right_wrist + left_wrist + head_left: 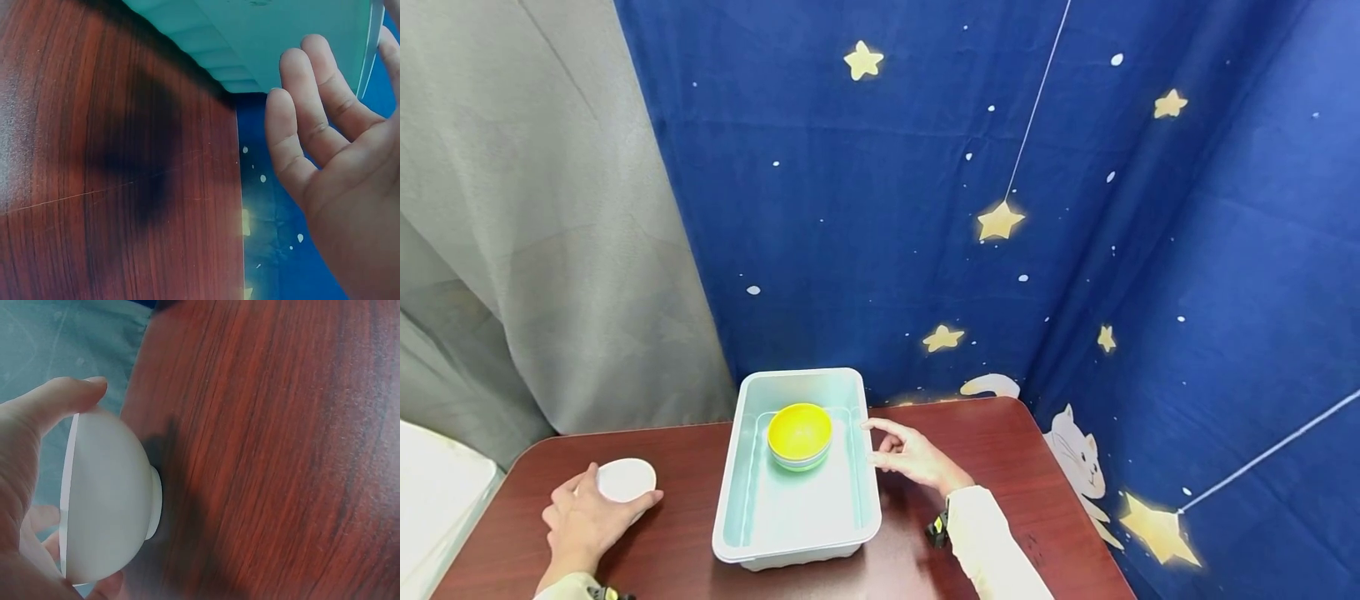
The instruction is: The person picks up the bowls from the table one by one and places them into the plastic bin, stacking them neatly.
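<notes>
My left hand (583, 514) grips a white bowl (627, 481) at the table's left side. In the left wrist view the bowl (106, 494) has its foot toward the tabletop, thumb at one side of the rim and fingers round the other. A pale mint plastic bin (797, 523) stands mid-table. Inside it, toward the back, is a stack of bowls with a yellow bowl (800, 431) on top and white and green edges below. At the bin's right rim lies my right hand (917, 458), fingertips against the edge, other fingers (300, 87) loosely bent beside its wall.
The dark red wood-grain table (970, 433) has rounded back corners. Behind it hang a grey curtain (587, 250) and a blue curtain (865, 208) with stars. A white container (437, 492) with a pale green side stands beyond the table's left edge.
</notes>
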A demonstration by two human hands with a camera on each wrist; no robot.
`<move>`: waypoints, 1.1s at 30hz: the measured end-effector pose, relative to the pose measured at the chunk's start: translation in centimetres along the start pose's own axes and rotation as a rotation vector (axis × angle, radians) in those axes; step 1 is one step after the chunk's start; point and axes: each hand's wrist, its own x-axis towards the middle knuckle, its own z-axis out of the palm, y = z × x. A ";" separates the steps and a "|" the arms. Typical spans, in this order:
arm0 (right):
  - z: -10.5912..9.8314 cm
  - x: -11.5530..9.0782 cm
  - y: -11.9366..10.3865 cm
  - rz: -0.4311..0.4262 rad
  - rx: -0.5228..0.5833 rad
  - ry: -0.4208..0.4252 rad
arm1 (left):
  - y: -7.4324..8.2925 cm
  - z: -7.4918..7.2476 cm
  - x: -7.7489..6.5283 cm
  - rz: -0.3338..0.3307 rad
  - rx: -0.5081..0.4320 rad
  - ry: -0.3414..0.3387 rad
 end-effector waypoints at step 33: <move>-0.2 -0.2 -0.2 0.074 0.101 -0.059 | 8.1 -6.0 -3.0 0.318 -0.184 0.122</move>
